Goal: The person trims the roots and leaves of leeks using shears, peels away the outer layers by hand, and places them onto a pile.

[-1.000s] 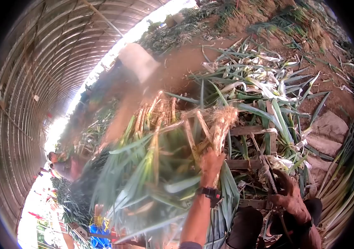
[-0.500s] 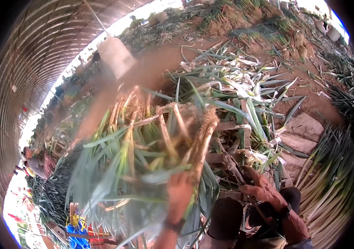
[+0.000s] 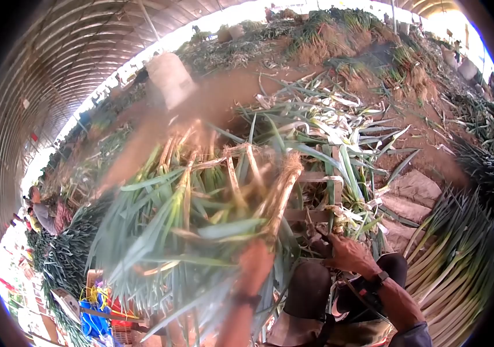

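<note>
My left hand is closed around the lower part of a thick leek stalk, whose roots point up and away from me. A blur over the view softens the fingers. Beside it lies a heap of leeks, with pale root ends at the far side and green leaves towards me. My right hand is over my knees, its fingers bent together near some dark, dry leaf scraps. What lies between those fingers is hidden. A wooden frame stands just beyond it.
Trimmed leaves are piled on the brown ground ahead. Peeled leeks lie in a row at the right. A pale sack or bucket is farther off. At the left sits another person, near a blue bag.
The view has shifted slightly. My right hand has moved a little left and its fingers have drawn in. My left hand stays by the same leek stalk.
</note>
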Motion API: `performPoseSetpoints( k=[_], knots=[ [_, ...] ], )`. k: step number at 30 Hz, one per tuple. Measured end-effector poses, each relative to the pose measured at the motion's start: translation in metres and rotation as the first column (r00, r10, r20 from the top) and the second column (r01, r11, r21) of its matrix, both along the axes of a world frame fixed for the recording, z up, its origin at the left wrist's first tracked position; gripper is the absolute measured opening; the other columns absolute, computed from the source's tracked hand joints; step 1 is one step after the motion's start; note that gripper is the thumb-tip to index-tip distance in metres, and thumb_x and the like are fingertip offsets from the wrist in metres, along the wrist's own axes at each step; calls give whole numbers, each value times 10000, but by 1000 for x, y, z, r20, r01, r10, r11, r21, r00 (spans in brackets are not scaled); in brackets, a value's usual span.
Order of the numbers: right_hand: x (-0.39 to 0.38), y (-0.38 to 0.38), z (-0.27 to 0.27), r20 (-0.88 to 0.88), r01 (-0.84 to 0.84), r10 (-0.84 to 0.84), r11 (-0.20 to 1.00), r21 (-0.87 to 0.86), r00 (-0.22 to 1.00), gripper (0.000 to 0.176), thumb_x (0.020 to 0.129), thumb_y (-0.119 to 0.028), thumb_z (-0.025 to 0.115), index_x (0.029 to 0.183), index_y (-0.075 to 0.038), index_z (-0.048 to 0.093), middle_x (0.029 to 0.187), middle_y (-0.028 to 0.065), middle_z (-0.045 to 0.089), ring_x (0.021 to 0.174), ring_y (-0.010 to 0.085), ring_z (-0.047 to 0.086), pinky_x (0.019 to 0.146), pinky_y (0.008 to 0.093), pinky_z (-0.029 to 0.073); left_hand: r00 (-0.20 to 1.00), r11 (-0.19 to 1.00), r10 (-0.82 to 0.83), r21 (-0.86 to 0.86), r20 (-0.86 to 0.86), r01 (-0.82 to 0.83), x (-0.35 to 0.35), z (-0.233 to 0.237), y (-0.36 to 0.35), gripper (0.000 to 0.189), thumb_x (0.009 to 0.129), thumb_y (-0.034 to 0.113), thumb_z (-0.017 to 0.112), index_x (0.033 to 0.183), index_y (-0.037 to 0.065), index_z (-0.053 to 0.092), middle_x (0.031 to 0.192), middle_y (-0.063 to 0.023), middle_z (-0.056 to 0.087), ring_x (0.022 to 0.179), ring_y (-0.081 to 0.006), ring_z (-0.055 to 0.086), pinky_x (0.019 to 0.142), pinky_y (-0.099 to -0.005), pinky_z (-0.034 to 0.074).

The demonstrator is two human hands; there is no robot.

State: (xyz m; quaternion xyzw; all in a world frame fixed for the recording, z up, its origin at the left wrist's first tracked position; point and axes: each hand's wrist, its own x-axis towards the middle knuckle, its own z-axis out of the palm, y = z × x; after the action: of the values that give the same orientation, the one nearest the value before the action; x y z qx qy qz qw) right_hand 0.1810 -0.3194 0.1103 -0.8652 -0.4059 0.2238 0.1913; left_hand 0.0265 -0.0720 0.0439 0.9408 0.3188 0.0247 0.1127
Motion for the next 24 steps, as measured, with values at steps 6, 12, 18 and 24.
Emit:
performPoseSetpoints(
  k=[6,12,18,24],
  knots=[
    [-7,-3,-21,39,-61,60,998,17,997,704,842,-376,690,1413,-48,442,1124,274,626,1063,429,600,920,488,483,999,987,47,157,-1,-47,25,-5,-5,482,714,232,724,1143,44,608,1065,-190,679,1029,-366,665,850,-474,550],
    [6,-17,-43,170,-120,94,981,149,981,601,813,-347,756,1261,-19,527,1092,230,624,1061,420,592,924,493,474,996,975,72,-207,-56,-82,-5,43,3,539,652,247,752,1162,87,683,1016,-188,717,955,-353,698,827,-448,551],
    [3,-8,12,336,-133,-48,859,494,941,602,837,-261,749,1322,0,506,1227,242,612,1122,410,596,969,461,493,993,973,30,-230,112,-4,-48,82,-3,521,776,402,726,1203,106,691,1014,-209,716,934,-386,697,841,-436,547],
    [30,4,66,605,-319,-66,801,506,794,803,687,-151,778,1408,-4,457,1419,183,508,1331,354,466,1097,458,408,986,963,-165,-215,10,164,-63,167,-36,539,771,405,714,1219,106,681,1041,-226,705,999,-402,667,916,-446,519]
  ],
)
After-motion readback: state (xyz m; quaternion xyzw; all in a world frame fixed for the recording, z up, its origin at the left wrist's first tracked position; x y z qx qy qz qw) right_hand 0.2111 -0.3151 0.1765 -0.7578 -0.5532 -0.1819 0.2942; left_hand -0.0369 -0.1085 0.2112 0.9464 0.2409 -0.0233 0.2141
